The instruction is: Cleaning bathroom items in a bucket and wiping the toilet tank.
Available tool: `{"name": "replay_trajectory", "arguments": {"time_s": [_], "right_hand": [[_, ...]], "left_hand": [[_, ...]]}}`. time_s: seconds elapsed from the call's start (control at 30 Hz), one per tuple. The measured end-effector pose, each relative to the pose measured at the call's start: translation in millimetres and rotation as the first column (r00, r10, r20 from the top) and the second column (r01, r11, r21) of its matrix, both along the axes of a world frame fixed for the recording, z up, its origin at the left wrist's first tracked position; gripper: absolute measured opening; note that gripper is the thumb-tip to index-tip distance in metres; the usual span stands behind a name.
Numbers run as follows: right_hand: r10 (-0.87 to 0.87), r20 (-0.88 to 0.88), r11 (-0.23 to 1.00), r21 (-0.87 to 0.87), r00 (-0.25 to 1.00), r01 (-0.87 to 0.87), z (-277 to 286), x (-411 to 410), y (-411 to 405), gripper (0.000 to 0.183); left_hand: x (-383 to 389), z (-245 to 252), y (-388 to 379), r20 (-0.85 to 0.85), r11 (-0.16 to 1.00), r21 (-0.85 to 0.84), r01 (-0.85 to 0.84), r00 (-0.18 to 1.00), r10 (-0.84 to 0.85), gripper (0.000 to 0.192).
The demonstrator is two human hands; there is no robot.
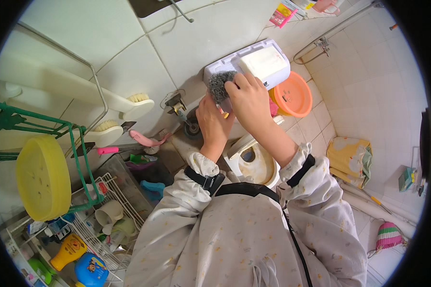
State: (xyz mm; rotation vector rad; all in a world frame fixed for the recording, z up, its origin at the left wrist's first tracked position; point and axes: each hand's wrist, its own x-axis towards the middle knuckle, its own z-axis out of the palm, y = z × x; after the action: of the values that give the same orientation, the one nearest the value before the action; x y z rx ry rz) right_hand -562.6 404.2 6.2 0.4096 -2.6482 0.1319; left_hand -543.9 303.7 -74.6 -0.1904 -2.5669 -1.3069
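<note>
My right hand (249, 98) grips a grey wire-like scouring pad (221, 86). My left hand (214, 123) is just below it, curled around a small pale object (226, 107) with red and yellow marks. The hands and pad hide most of that object, so its kind is unclear. The pad is pressed close to the left fingertips and the object's upper end. Behind both hands, against the tiled wall, is a white plastic toilet cistern (221, 68) with a white rectangular block-like piece (264, 62) on top. Below my forearms is the toilet bowl (249, 174), stained inside.
An orange basin (301, 95) stands right of the cistern. Long-handled brushes (140, 107) and a green metal rack (77, 158) with a yellow basin (43, 177) jut out at left. Below them a white wire shelf (100, 222) carries bottles and cups. A patterned folded cloth (348, 158) lies at right.
</note>
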Motion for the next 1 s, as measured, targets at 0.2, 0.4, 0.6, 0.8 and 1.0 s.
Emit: {"name": "replay_trajectory", "arguments": {"time_s": [0.2,0.4,0.6,0.8,1.0], "right_hand": [[-0.014,-0.080,1.000,0.010,0.997,0.015,-8.2,-44.1,-1.5,0.005],[0.081,0.010,0.994,0.076,0.997,-0.082,-5.0,-27.2,3.0,0.005],[0.123,0.070,0.989,0.075,0.990,-0.129,5.0,-15.4,14.8,0.009],[0.140,-0.069,0.989,-0.044,0.988,-0.144,-10.3,-48.6,9.3,0.019],[0.093,-0.043,0.991,0.100,0.995,-0.088,-6.1,-43.0,-1.1,0.008]], "left_hand": [[-2.8,0.5,1.8,-0.066,0.992,0.051,0.118,0.991,-0.114,0.075],[-0.7,-13.1,-3.4,-0.073,0.994,-0.083,0.076,0.994,-0.082,0.066],[-1.6,-12.1,-2.4,-0.027,0.989,-0.095,0.110,0.993,-0.113,0.065],[-1.7,-4.8,2.9,-0.126,0.996,-0.042,0.084,0.988,-0.088,0.072],[-3.2,-7.3,0.5,-0.072,0.990,-0.108,0.091,0.992,-0.099,0.073]]}}
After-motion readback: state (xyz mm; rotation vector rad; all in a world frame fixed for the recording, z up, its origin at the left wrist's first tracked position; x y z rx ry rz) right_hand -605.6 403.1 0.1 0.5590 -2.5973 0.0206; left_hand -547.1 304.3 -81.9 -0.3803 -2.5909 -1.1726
